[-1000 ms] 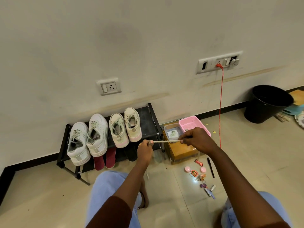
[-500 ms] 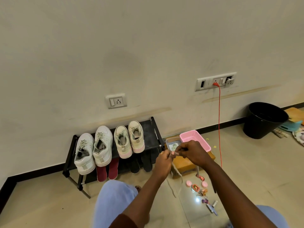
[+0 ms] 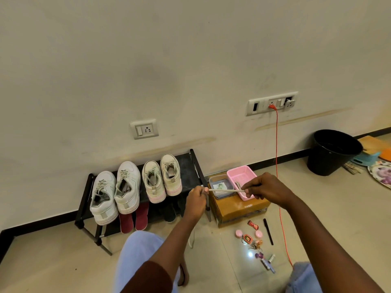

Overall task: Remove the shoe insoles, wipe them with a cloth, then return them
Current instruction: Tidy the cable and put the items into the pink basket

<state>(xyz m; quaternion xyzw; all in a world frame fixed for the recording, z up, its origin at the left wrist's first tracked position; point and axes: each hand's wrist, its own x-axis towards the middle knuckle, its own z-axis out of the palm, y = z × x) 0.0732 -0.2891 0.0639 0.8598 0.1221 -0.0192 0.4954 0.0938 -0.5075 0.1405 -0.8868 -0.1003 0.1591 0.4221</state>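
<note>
Now: lace pulled taut between both hands, insoles on the lower shelf

- Left hand (image 3: 195, 200): knuckles up, fingers curled, grip pinching one end of a thin pale flat lace (image 3: 224, 190).
- Right hand (image 3: 267, 190): palm down, fingers curled in, grip pinching the other end at the fingertips.
- Lace runs straight and near level between the two hands, in front of the tub and basket.
- Both forearms reach forward from the bottom edge. The left one has a dark brown sleeve at the elbow.
- Shoes: four lace-up sneakers sit heels-out on the top tier of a black metal rack (image 3: 188, 172). The white sneakers (image 3: 127, 185) are smooth with thick ribbed soles. The cream sneakers (image 3: 153, 182) just beside them have pink soles.
- Insoles (image 3: 141, 216): two flat maroon pieces with rounded ends stick out of the lower shelf under the white pair. The shape reads as insoles, but they're partly hidden, so I'm not certain.
- Right of the rack, a brown cardboard box (image 3: 237, 210) carries a clear plastic tub (image 3: 219, 179) and a pink lattice basket (image 3: 243, 176), side by side.
- On the glossy tiled floor (image 3: 63, 261): a black pen (image 3: 268, 231) and small trinkets near the box.
- Orange cable (image 3: 277, 144) drops from the wall socket.
- Round black bucket (image 3: 330, 161) stands well apart, by the wall.
</note>
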